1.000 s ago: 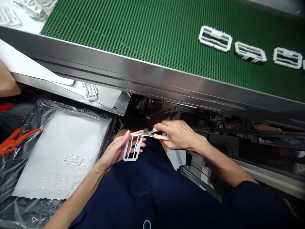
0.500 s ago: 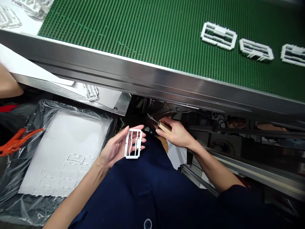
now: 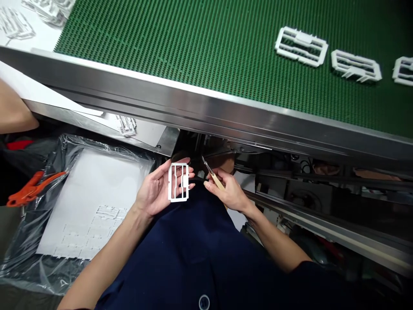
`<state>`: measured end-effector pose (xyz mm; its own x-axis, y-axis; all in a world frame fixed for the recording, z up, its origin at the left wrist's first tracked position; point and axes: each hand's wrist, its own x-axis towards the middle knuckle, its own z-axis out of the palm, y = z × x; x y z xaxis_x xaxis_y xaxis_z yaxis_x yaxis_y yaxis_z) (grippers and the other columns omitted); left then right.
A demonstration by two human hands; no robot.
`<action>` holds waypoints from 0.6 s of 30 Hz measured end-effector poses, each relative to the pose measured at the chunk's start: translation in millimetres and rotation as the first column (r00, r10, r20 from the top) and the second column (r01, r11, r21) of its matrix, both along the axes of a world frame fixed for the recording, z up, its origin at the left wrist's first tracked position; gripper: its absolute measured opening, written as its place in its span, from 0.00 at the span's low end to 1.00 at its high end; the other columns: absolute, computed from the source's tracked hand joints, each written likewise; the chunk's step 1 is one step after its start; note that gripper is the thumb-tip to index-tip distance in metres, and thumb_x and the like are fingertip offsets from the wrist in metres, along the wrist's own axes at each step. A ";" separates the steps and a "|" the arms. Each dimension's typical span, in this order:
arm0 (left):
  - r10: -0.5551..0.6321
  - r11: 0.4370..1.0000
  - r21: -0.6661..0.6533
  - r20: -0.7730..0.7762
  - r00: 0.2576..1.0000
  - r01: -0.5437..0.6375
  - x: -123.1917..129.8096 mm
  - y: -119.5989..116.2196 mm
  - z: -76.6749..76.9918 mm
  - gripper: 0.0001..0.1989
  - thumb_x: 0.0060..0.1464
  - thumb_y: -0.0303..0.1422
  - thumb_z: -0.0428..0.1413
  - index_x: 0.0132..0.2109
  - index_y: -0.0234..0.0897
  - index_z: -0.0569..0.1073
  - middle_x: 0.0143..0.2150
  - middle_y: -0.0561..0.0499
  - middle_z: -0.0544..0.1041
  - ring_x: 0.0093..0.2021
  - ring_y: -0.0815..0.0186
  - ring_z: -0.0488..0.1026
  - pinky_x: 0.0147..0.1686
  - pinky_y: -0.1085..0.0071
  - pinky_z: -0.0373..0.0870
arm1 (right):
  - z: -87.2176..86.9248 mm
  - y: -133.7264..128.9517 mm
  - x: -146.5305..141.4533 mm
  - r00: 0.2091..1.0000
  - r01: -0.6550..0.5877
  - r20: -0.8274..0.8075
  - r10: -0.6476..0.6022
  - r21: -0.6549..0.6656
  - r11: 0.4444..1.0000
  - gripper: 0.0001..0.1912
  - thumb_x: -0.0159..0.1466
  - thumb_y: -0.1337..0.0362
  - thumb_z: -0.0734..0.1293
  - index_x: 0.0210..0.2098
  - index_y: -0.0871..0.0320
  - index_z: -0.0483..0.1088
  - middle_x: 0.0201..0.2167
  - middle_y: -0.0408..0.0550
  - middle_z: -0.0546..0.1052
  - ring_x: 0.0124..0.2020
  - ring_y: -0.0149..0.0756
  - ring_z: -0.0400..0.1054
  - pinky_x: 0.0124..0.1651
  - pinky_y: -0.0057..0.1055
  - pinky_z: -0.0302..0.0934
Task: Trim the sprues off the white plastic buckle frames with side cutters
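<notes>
Left hand (image 3: 158,189) lies open, palm up, supporting a white moulded plastic frame (image 3: 184,181) at near centre. Right hand (image 3: 227,193) pinches a wood-handled trimming knife (image 3: 217,180), its tip just beside the frame, not touching. Similar frames (image 3: 301,46) lie far right on a green conveyor belt (image 3: 206,64).

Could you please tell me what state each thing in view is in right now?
Left hand: open, palm up, frame resting on it.
White plastic frame: flat on the left palm, untouched by the blade.
Right hand: fingers closed around the knife handle.
Wood-handled knife: held tilted, tip pointing up and away from the person.
Green conveyor belt: carrying white frames in a row.
Orange clamp: lying on crumpled clear plastic.
</notes>
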<state>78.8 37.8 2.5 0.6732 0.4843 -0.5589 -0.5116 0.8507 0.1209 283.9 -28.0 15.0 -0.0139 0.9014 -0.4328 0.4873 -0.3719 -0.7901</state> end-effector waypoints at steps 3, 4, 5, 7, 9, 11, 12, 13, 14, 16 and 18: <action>-0.003 1.000 -0.013 -0.003 1.000 0.003 -0.1 2.6 -0.1 0.21 0.64 0.34 0.39 0.56 0.26 0.66 0.44 0.38 0.77 0.47 0.55 0.74 0.48 0.52 0.69 | -1.6 -0.7 -3.5 1.000 0.022 -0.016 -0.022 0.004 1.000 0.14 0.60 0.56 0.64 0.39 0.59 0.65 0.33 0.45 0.72 0.33 0.32 0.66 0.36 0.28 0.60; -0.006 1.000 -0.016 -0.004 1.000 0.006 0.1 3.5 -0.4 0.21 0.64 0.34 0.39 0.57 0.26 0.66 0.44 0.38 0.77 0.47 0.54 0.74 0.48 0.52 0.69 | -2.0 -1.0 -4.8 0.999 0.031 -0.025 -0.031 0.006 0.999 0.14 0.60 0.56 0.64 0.39 0.59 0.65 0.33 0.45 0.72 0.34 0.32 0.67 0.37 0.28 0.60; -0.011 1.000 -0.019 -0.004 1.000 0.011 0.5 4.4 -0.9 0.22 0.64 0.34 0.39 0.57 0.26 0.66 0.44 0.38 0.77 0.47 0.54 0.73 0.48 0.52 0.69 | -2.2 -1.4 -5.9 0.999 0.042 -0.034 -0.042 0.008 0.999 0.14 0.60 0.56 0.64 0.39 0.59 0.65 0.33 0.45 0.72 0.34 0.33 0.67 0.37 0.28 0.61; -0.018 1.000 -0.021 -0.005 1.000 0.018 1.6 6.5 -1.9 0.22 0.64 0.34 0.40 0.57 0.26 0.66 0.44 0.37 0.77 0.46 0.54 0.74 0.48 0.52 0.69 | -2.7 -2.1 -7.6 0.996 0.072 -0.050 -0.072 0.010 0.997 0.14 0.60 0.56 0.64 0.40 0.59 0.65 0.34 0.46 0.73 0.35 0.33 0.68 0.38 0.29 0.61; -0.020 1.000 -0.020 -0.003 1.000 0.020 2.3 8.7 -2.3 0.22 0.64 0.34 0.40 0.57 0.25 0.66 0.43 0.37 0.77 0.46 0.54 0.74 0.48 0.53 0.69 | -3.2 -2.8 -8.1 0.993 0.106 -0.059 -0.105 0.010 0.994 0.14 0.60 0.56 0.64 0.41 0.59 0.65 0.34 0.46 0.73 0.35 0.33 0.68 0.39 0.29 0.62; -0.025 1.000 -0.013 0.005 1.000 0.025 1.9 11.3 -2.0 0.22 0.64 0.34 0.39 0.57 0.25 0.65 0.43 0.37 0.77 0.46 0.55 0.74 0.48 0.53 0.69 | -3.5 -3.4 -7.8 0.990 0.137 -0.048 -0.136 0.016 0.990 0.15 0.60 0.56 0.64 0.41 0.58 0.65 0.35 0.46 0.73 0.35 0.33 0.68 0.39 0.30 0.62; -0.031 0.999 -0.010 0.010 0.999 0.032 1.5 12.8 -1.6 0.22 0.64 0.34 0.39 0.57 0.25 0.65 0.44 0.37 0.77 0.47 0.55 0.73 0.48 0.53 0.69 | -3.4 -3.8 -7.8 0.988 0.150 -0.039 -0.149 0.022 0.988 0.15 0.60 0.56 0.64 0.42 0.58 0.65 0.35 0.47 0.73 0.35 0.33 0.68 0.39 0.30 0.62; -0.041 0.999 -0.006 0.013 0.999 0.041 1.1 14.3 -1.2 0.22 0.64 0.34 0.39 0.57 0.25 0.65 0.44 0.37 0.77 0.47 0.55 0.73 0.48 0.53 0.69 | -3.0 -4.2 -8.2 0.986 0.163 -0.030 -0.162 0.028 0.986 0.14 0.60 0.56 0.64 0.42 0.58 0.65 0.35 0.46 0.73 0.34 0.33 0.68 0.39 0.30 0.62; -0.052 0.999 -0.003 0.012 0.999 0.052 1.1 15.9 -0.7 0.22 0.64 0.34 0.39 0.57 0.25 0.65 0.44 0.37 0.77 0.47 0.55 0.73 0.48 0.52 0.69 | -2.2 -4.6 -9.3 0.984 0.177 -0.023 -0.177 0.032 0.984 0.14 0.60 0.56 0.64 0.41 0.58 0.65 0.35 0.46 0.73 0.34 0.33 0.68 0.39 0.30 0.62; -0.063 0.998 0.004 -0.017 0.998 0.063 3.2 19.0 0.1 0.21 0.64 0.34 0.40 0.56 0.26 0.66 0.43 0.38 0.77 0.46 0.55 0.73 0.47 0.53 0.70 | -0.2 -5.6 -14.7 0.977 0.211 -0.028 -0.210 0.032 0.977 0.13 0.60 0.56 0.64 0.39 0.58 0.64 0.33 0.46 0.73 0.33 0.32 0.68 0.38 0.30 0.62; -0.035 0.999 0.018 -0.114 0.993 0.037 9.7 21.4 -0.2 0.19 0.62 0.34 0.44 0.54 0.27 0.68 0.40 0.41 0.77 0.43 0.58 0.74 0.45 0.57 0.71 | 1.6 -5.9 -24.8 0.966 0.254 -0.057 -0.252 0.020 0.967 0.13 0.60 0.55 0.65 0.38 0.57 0.64 0.34 0.45 0.73 0.33 0.32 0.69 0.38 0.30 0.63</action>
